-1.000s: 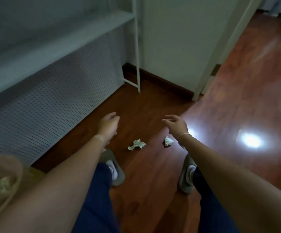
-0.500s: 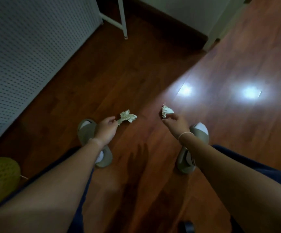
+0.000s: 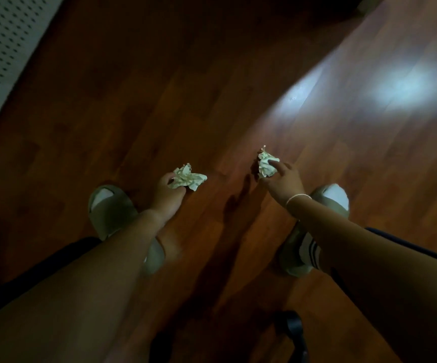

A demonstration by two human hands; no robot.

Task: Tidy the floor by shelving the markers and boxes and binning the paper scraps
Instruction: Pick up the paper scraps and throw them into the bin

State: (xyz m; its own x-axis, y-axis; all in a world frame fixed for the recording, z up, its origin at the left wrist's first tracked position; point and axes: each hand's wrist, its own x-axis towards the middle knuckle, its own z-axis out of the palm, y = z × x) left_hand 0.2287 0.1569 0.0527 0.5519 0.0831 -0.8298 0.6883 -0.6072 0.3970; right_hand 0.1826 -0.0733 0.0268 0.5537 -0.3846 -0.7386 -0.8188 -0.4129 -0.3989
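Two crumpled paper scraps lie low over the dark wooden floor (image 3: pixel 212 87). My left hand (image 3: pixel 169 193) pinches the left scrap (image 3: pixel 189 179) between its fingertips, just ahead of my left slipper. My right hand (image 3: pixel 284 180) grips the right scrap (image 3: pixel 265 165), with a finger curled over its top. A thin band circles my right wrist. No markers, boxes or bin are in view.
A white perforated panel (image 3: pixel 0 48) runs along the far left. My two grey slippers (image 3: pixel 110 208) (image 3: pixel 329 197) stand on the floor under my arms. Bright light reflections (image 3: pixel 400 85) shine on the boards at the upper right. A dark object (image 3: pixel 294 328) sits at the bottom edge.
I have bent lower, so the floor fills the view. Both hands reached down to the scraps and closed their fingers on them; the shelf frame and yellow-green basket have left the view.
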